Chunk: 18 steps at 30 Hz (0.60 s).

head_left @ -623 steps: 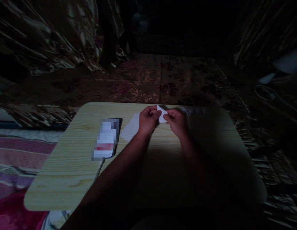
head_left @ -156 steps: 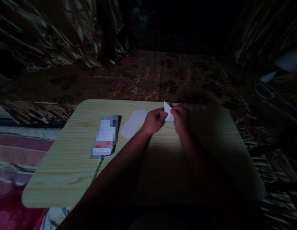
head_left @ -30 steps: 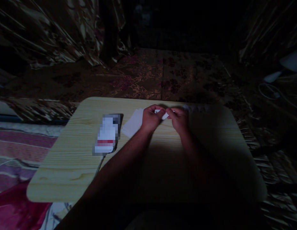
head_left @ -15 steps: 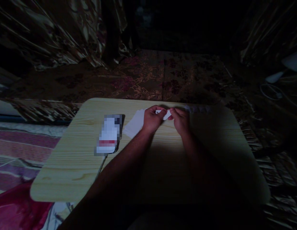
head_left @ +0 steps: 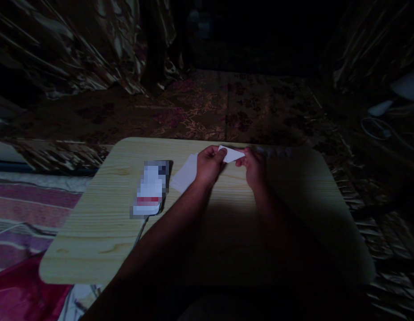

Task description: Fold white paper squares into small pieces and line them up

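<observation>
A small folded white paper piece (head_left: pixel 231 154) hangs just above the far part of a light wooden table (head_left: pixel 103 232). My left hand (head_left: pixel 208 165) pinches its left end between thumb and fingers. My right hand (head_left: pixel 253 166) pinches its right tip. Both hands are closed on it. A small stack of white paper sheets (head_left: pixel 185 174) lies flat on the table just left of my left hand, partly hidden by it.
A phone (head_left: pixel 149 189) with a lit screen lies left of the sheets, a cable (head_left: pixel 140 229) running from it toward the near edge. Patterned fabric surrounds the table. White cords and a pale object (head_left: pixel 380 120) lie in the dark at right.
Over the last second my hands have drawn slightly apart, and more of the paper piece now shows between them, stretched out flatter. The sheets and phone stayed in place.
</observation>
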### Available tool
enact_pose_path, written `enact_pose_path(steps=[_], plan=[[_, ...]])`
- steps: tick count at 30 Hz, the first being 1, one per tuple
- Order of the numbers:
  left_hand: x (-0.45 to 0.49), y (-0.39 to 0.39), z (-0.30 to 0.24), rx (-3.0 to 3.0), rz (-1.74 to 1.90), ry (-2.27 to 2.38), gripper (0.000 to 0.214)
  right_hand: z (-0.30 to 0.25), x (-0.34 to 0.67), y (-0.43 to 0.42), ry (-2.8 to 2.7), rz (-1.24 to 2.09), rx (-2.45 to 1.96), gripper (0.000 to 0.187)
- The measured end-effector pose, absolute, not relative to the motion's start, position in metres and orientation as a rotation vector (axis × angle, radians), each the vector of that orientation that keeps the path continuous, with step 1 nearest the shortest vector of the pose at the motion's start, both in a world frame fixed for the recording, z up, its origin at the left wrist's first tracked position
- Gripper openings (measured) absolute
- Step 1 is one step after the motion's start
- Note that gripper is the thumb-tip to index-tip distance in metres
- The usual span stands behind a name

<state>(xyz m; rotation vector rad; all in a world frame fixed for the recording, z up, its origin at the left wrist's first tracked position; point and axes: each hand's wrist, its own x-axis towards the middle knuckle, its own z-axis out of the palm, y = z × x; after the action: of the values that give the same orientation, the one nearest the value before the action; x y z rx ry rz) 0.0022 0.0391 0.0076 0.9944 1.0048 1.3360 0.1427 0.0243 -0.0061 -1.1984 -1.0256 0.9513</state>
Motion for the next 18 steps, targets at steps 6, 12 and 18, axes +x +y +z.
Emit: enact_pose_path(steps=[6,12,18], plan=[[-0.0001,0.0433,0.0086,0.871,1.328,0.950,0.023,0.0036,0.1465,0.0209,-0.990,1.197,-0.963,0.035],[-0.0024,0.0436,0.0087,0.876,1.271,0.892,0.023,0.0006,0.1434,0.0169,-1.105,1.331,-0.825,0.021],[-0.0016,0.0419,0.0109,0.898,1.239,0.892,0.021,-0.0032,0.1428,0.0179,-1.135,1.322,-0.884,0.013]])
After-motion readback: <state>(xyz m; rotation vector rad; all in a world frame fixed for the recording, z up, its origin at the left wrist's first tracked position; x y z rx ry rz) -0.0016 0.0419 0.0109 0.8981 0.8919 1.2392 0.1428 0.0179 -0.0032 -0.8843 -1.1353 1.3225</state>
